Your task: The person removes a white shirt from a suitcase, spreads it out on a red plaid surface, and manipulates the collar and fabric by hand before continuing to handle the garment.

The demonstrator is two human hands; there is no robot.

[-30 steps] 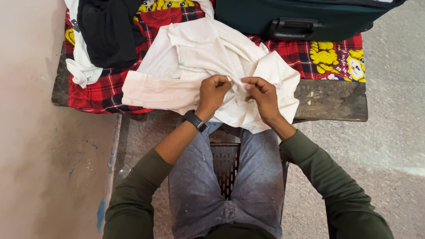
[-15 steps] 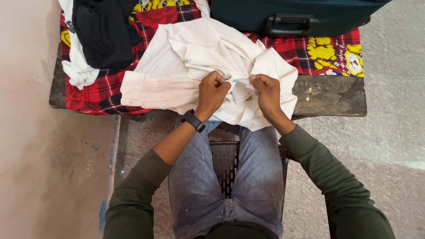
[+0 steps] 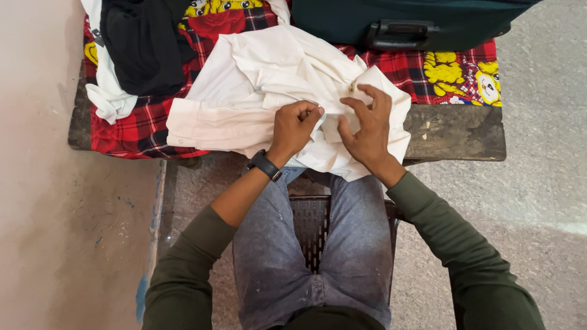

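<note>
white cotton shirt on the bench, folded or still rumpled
Rumpled: the white cotton shirt lies bunched in creases, one sleeve spread out leftward, nothing folded flat.

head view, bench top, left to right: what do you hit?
Black garment on white cloth → white shirt → left hand pinching the shirt → right hand spread open on the shirt → bare bench end. The dark green suitcase lies behind.

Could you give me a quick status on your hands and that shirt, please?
Left hand pinching white shirt. Right hand open, fingers spread on it. Nothing in the way.
</note>
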